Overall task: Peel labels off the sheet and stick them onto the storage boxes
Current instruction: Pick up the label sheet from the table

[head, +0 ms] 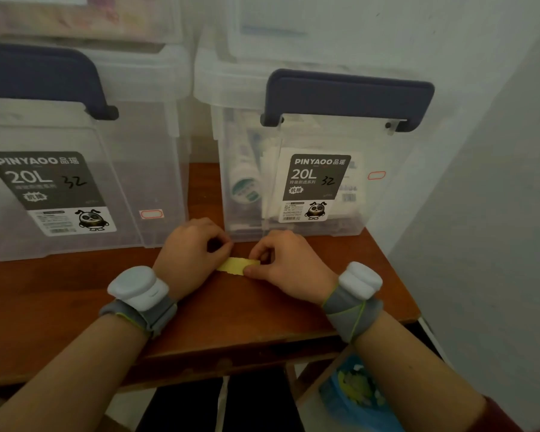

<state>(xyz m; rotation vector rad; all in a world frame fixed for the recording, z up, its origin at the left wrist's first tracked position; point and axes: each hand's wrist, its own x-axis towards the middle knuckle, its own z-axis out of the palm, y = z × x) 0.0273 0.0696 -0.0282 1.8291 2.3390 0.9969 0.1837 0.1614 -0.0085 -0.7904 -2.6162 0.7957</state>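
- The left box and the right box are clear, and each carries a dark sticker reading "PINYAOO 20L" with "32" handwritten on it; the smaller print is unreadable.
- Each front bears a blank red-edged label: left label, right label.
- The yellow label strip is over the near desk, with both ends hidden by fingers.
- The left grip and right grip, fingers curled, each pinch one end.

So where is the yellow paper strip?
Head view, centre: the yellow strip is held at its ends by the left hand and right hand, over the table, just before the right box.
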